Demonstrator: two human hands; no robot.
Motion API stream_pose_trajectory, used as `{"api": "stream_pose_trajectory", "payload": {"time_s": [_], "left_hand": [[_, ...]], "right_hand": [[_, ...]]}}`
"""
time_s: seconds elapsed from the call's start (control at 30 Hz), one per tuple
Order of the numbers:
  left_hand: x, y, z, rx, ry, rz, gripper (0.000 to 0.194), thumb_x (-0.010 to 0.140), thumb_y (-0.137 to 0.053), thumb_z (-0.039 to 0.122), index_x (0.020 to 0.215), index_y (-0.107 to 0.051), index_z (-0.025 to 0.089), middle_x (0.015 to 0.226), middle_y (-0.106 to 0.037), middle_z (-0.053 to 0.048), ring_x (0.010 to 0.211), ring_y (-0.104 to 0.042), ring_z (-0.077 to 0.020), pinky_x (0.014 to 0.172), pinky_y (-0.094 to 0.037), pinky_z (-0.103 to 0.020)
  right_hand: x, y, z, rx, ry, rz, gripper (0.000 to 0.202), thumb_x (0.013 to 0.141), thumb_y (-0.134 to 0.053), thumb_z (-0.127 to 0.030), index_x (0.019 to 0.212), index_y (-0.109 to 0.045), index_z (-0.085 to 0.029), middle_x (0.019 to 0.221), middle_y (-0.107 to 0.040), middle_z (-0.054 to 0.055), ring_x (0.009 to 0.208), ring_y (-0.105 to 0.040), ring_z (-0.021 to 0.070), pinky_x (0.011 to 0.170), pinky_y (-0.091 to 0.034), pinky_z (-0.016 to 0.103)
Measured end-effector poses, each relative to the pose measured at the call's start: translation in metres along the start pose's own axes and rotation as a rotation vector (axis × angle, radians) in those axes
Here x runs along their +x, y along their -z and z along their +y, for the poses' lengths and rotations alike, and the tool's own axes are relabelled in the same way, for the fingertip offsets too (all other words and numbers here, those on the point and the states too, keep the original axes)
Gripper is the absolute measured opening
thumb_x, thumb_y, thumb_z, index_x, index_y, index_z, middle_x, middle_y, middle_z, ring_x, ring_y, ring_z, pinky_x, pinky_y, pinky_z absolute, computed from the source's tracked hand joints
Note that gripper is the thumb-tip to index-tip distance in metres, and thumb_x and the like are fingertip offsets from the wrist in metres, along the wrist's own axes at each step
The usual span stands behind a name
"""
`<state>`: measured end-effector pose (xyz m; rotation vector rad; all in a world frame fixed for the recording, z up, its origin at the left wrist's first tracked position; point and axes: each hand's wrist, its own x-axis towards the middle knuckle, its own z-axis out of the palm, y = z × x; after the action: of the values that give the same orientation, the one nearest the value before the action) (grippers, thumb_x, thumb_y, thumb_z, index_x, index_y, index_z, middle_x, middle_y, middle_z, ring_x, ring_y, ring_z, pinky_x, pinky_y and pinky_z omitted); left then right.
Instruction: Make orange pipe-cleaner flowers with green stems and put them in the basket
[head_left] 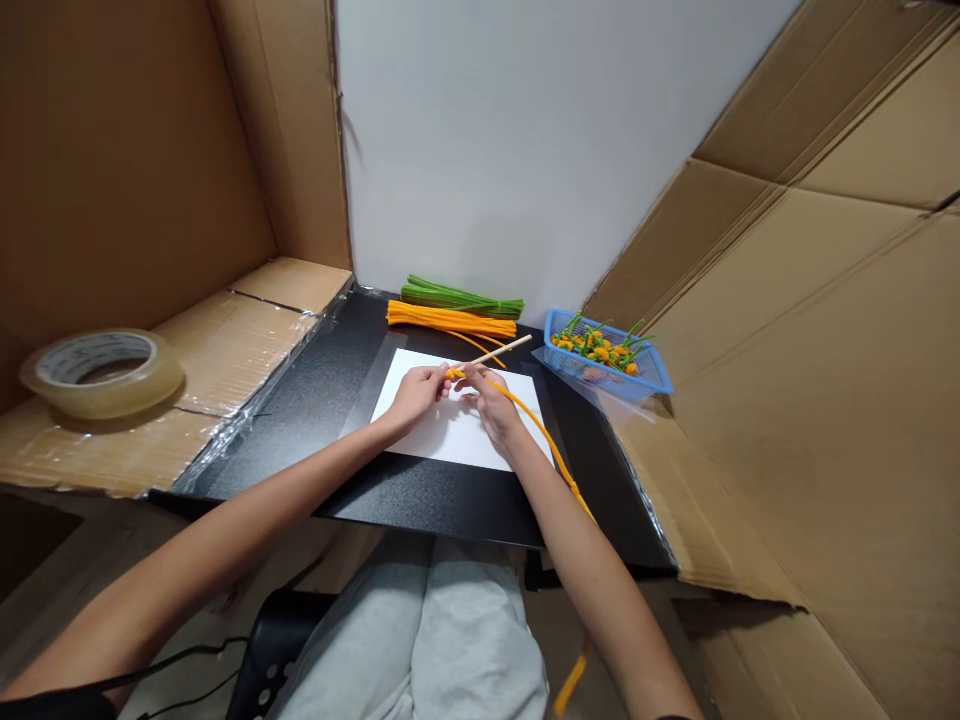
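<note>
My left hand [421,393] is closed in a pinch on one end of an orange pipe cleaner [541,428]. Close by on the right, my right hand [489,398] has its fingers around the same pipe cleaner and a thin wooden stick [510,347]. Near my fingertips the orange strand looks coiled around the stick, whose free end points up to the right. From there the strand trails over my right wrist and down past the table edge. Both hands are above a white sheet of paper [427,440]. My fingers partly hide the coil.
Bundles of green pipe cleaners [457,296] and orange pipe cleaners [450,319] lie at the back. A blue basket [660,375] holding small orange-and-green pieces stands at the back right. On the left cardboard sits a tape roll [165,375]. Cardboard walls flank the black table [300,425].
</note>
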<state>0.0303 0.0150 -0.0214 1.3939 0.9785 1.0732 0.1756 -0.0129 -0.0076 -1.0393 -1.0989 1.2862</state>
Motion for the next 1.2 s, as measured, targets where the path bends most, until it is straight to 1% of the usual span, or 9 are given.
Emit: {"api": "stream_pose_trajectory", "payload": {"time_s": [0.07, 0.17, 0.27, 0.43, 0.63, 0.77, 0.87, 1.07, 1.2], "left_hand": [[-0.002, 0.001, 0.001, 0.14, -0.11, 0.051, 0.047, 0.091, -0.047, 0.053, 0.062, -0.059, 0.017, 0.059, -0.058, -0.001, 0.056, -0.05, -0.0132, 0.06, -0.036, -0.027], [-0.007, 0.002, 0.008, 0.293, -0.208, 0.094, 0.049, 0.093, -0.043, 0.051, 0.063, -0.059, 0.017, 0.062, -0.061, -0.002, 0.062, -0.054, -0.0146, 0.065, -0.037, -0.027], [-0.011, 0.002, 0.014, 0.333, -0.213, 0.087, 0.049, 0.093, -0.042, 0.051, 0.062, -0.059, 0.017, 0.062, -0.061, -0.001, 0.061, -0.055, -0.0146, 0.065, -0.037, -0.027], [-0.009, 0.003, 0.012, 0.322, -0.184, 0.039, 0.051, 0.092, -0.044, 0.055, 0.061, -0.059, 0.017, 0.058, -0.059, 0.0, 0.057, -0.051, -0.0137, 0.061, -0.035, -0.026], [-0.002, 0.001, 0.0, -0.014, 0.037, -0.135, 0.055, 0.086, -0.051, 0.063, 0.059, -0.054, 0.016, 0.053, -0.051, 0.0, 0.048, -0.04, -0.0093, 0.052, -0.028, -0.025], [-0.004, -0.002, 0.003, -0.172, 0.192, -0.148, 0.054, 0.082, -0.058, 0.065, 0.061, -0.053, 0.016, 0.053, -0.049, 0.001, 0.045, -0.037, -0.0071, 0.049, -0.024, -0.024], [-0.005, -0.003, 0.009, -0.196, 0.225, -0.146, 0.057, 0.081, -0.058, 0.069, 0.063, -0.055, 0.015, 0.054, -0.05, 0.0, 0.046, -0.038, -0.0075, 0.048, -0.023, -0.023], [-0.003, 0.001, 0.011, -0.02, -0.049, -0.18, 0.056, 0.077, -0.059, 0.069, 0.063, -0.059, 0.015, 0.055, -0.052, 0.0, 0.052, -0.043, -0.0104, 0.052, -0.029, -0.024], [-0.002, 0.001, 0.008, -0.002, -0.036, -0.153, 0.052, 0.08, -0.056, 0.064, 0.06, -0.058, 0.016, 0.054, -0.053, -0.001, 0.051, -0.043, -0.011, 0.053, -0.031, -0.026]], "right_hand": [[0.0, -0.002, 0.0, 0.047, -0.026, 0.058, 0.037, 0.069, -0.079, -0.056, 0.077, -0.072, -0.02, 0.079, -0.069, 0.003, 0.073, -0.057, 0.0138, 0.06, -0.04, 0.025], [0.0, -0.003, -0.002, 0.06, -0.028, 0.063, 0.03, 0.061, -0.087, -0.044, 0.075, -0.074, -0.02, 0.073, -0.068, 0.001, 0.07, -0.057, 0.0127, 0.062, -0.04, 0.025], [0.0, -0.002, -0.005, 0.043, -0.001, 0.037, 0.025, 0.057, -0.088, -0.034, 0.075, -0.077, -0.021, 0.073, -0.069, 0.001, 0.068, -0.057, 0.0121, 0.064, -0.041, 0.026], [0.0, 0.003, -0.003, 0.029, -0.047, 0.032, 0.024, 0.055, -0.089, -0.032, 0.075, -0.079, -0.022, 0.073, -0.071, 0.001, 0.068, -0.057, 0.0126, 0.063, -0.04, 0.025], [0.001, 0.011, 0.002, -0.047, -0.021, -0.055, 0.025, 0.06, -0.087, -0.034, 0.081, -0.08, -0.023, 0.072, -0.072, 0.002, 0.066, -0.057, 0.0129, 0.061, -0.038, 0.027], [0.003, 0.011, 0.002, -0.109, 0.015, -0.079, 0.025, 0.063, -0.085, -0.039, 0.08, -0.079, -0.021, 0.07, -0.072, 0.003, 0.069, -0.058, 0.0152, 0.065, -0.039, 0.029], [0.005, 0.009, 0.002, -0.104, 0.052, -0.042, 0.025, 0.062, -0.085, -0.038, 0.077, -0.079, -0.02, 0.069, -0.07, 0.003, 0.068, -0.056, 0.0154, 0.067, -0.04, 0.03], [0.007, 0.009, 0.003, -0.024, 0.047, 0.012, 0.021, 0.061, -0.085, -0.035, 0.072, -0.077, -0.019, 0.064, -0.067, 0.001, 0.063, -0.052, 0.0129, 0.065, -0.04, 0.029], [0.003, 0.007, -0.001, -0.053, 0.082, -0.061, 0.024, 0.063, -0.086, -0.039, 0.078, -0.078, -0.02, 0.068, -0.069, 0.001, 0.067, -0.059, 0.0153, 0.071, -0.045, 0.031]]}}
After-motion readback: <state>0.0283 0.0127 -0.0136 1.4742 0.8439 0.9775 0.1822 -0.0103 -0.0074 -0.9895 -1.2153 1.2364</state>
